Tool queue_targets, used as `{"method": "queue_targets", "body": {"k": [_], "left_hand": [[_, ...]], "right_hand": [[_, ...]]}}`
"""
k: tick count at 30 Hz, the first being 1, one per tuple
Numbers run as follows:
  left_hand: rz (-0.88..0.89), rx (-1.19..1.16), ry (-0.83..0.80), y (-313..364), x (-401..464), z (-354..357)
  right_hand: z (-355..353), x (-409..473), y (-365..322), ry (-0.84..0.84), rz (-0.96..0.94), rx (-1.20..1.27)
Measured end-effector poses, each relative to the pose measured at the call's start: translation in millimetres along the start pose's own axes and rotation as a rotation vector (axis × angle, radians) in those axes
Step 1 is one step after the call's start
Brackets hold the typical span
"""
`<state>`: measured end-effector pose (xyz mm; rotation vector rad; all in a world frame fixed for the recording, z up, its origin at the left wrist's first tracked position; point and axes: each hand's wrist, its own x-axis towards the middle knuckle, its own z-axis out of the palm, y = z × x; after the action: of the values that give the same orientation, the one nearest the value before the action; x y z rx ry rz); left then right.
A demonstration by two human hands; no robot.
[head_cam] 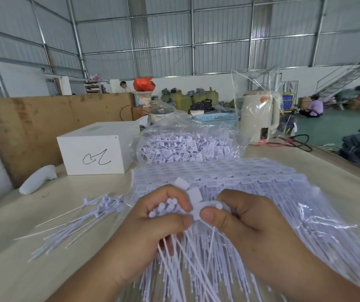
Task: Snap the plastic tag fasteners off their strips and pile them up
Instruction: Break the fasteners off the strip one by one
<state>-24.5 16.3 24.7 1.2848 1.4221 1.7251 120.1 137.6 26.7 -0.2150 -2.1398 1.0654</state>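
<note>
Pinched between thumb and forefinger, the strip of tag fasteners (193, 200) sits between your two hands: your left hand (153, 232) curls round a bunch of already loosened fasteners (163, 208), heads up and tails hanging toward six o'clock, while your right hand (244, 216) pinches the next head at the strip's edge. Holding the two hands thumb to thumb like this keeps the bending point short, so a twist should break one piece cleanly; that is a judgement, not something shown.

Under your hands, spreading from the centre toward three o'clock, lies the stack of unbroken strips (229, 173) on its clear plastic wrap, kept close so the next strip is within reach. At nine o'clock from your left hand is the loose pile of separated fasteners (83, 223) on the table (33, 269), tails fanned toward eight o'clock. It is small beside the stack, so the job looks early.

At twelve o'clock a clear bag of more fasteners (187, 147) stands open. A white box (96, 149) with a scribble sits at eleven o'clock, and a cream kettle (259, 118) at one o'clock.
</note>
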Motion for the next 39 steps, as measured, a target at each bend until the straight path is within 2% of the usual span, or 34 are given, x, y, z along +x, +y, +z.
{"method": "queue_targets", "body": {"k": [7, 13, 15, 18, 21, 23, 27, 30, 34, 37, 39], "left_hand": [[-0.079, -0.217, 0.098, -1.6, 2.7, 9.9], [-0.070, -0.187, 0.139, -2.5, 4.9, 8.3], [-0.067, -0.118, 0.105, -1.7, 2.7, 4.0], [-0.041, 0.007, -0.012, 2.3, -1.6, -2.9], [0.011, 0.039, -0.133, 7.6, -4.0, -2.4], [0.045, 0.029, -0.136, 9.1, -4.4, 1.7], [-0.020, -0.115, 0.010, 7.4, -4.3, 4.6], [-0.039, -0.114, 0.047, 5.9, -3.0, 2.4], [0.039, 0.038, -0.097, 4.3, -2.9, 3.1], [0.045, 0.130, -0.237, 11.1, -5.3, -1.3], [0.021, 0.207, -0.273, 15.4, -7.1, -3.3]], "right_hand": [[15.9, 0.9, 2.0, 0.148, -0.064, -0.061], [23.2, 0.0, 1.4, 0.194, -0.037, -0.058], [21.6, 1.2, 1.0, 0.145, 0.022, 0.017], [7.2, 5.5, 4.1, -0.051, 0.155, 0.290], [-6.7, 6.3, 6.0, -0.222, 0.242, 0.523], [-11.0, 7.3, 8.4, -0.275, 0.250, 0.607], [-19.1, 9.3, 11.9, -0.246, 0.233, 0.598], [-20.8, 9.7, 10.2, -0.207, 0.198, 0.544], [-11.1, 7.3, 12.9, -0.231, 0.185, 0.377], [-7.7, 5.1, 16.5, -0.272, 0.194, 0.370], [-6.3, 4.2, 17.0, -0.302, 0.190, 0.367]]}}
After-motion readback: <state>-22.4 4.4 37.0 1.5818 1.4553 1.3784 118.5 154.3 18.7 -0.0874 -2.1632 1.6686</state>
